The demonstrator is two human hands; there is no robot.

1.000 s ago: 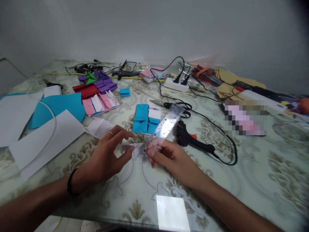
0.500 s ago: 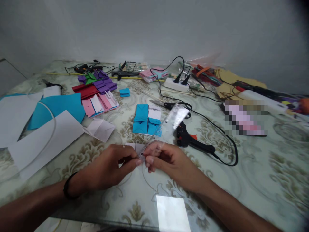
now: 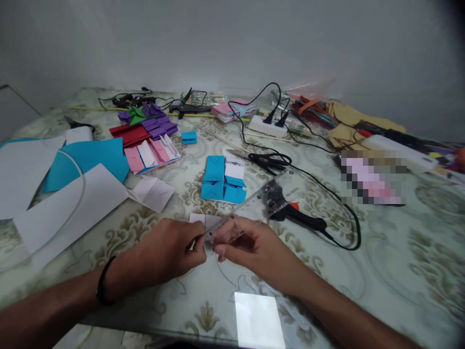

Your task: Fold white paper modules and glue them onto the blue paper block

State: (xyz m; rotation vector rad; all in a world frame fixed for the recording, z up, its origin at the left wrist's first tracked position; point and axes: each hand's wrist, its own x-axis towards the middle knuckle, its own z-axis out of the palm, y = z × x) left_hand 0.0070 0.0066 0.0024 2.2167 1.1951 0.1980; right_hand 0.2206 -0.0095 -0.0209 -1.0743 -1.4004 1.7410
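A clear plastic ruler (image 3: 254, 199) slants up to the right from between my hands. My left hand (image 3: 169, 246) pinches its near end, fingers pressed together. Gripping the ruler a little farther along, my right hand (image 3: 254, 245) has its thumb below and its fingers behind the clear plastic. Just beyond my fingertips a small white folded paper (image 3: 198, 218) lies partly hidden by the left hand and the ruler. Past it rests a folded blue and white paper piece (image 3: 214, 168). The ruler's far part overlaps a black glue gun (image 3: 307, 216).
Black-handled scissors (image 3: 267, 159) and a power strip (image 3: 267, 126) with cords lie behind. Left are white sheets (image 3: 72, 208), a blue sheet (image 3: 98, 157) and folded pink (image 3: 159, 150), red and purple papers. A pixelated object (image 3: 370, 179) lies right; a bright white square (image 3: 258, 320) shows near the front edge.
The ruler has turned and swung lower to the right, its far part now over the glue gun. My left hand has shifted slightly left; the right hand stays close to where it was.
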